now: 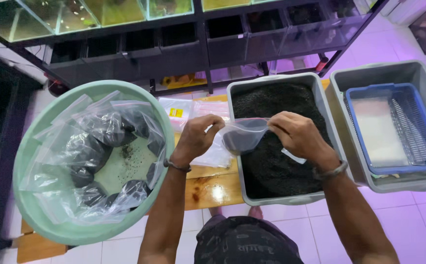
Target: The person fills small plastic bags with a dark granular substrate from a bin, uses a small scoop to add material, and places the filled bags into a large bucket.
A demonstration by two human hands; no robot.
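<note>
Over a grey tub (328, 110) of coarse black grit (271, 166), left hand (196, 139) and right hand (296, 134) pinch shut on a clear bag (242, 134), part-filled with grit; beside it, a round green basin (32, 146) of filled bags (93, 142); beneath, a glossy wooden table (213, 188); beyond, glass tanks (120, 10) on dark shelving.

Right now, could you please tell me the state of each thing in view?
Clear bag: partly filled, held by left hand and right hand.
Grey tub: full of dark granules.
Green basin: holds filled bags.
Blue basket: nested in grey bin.
</note>
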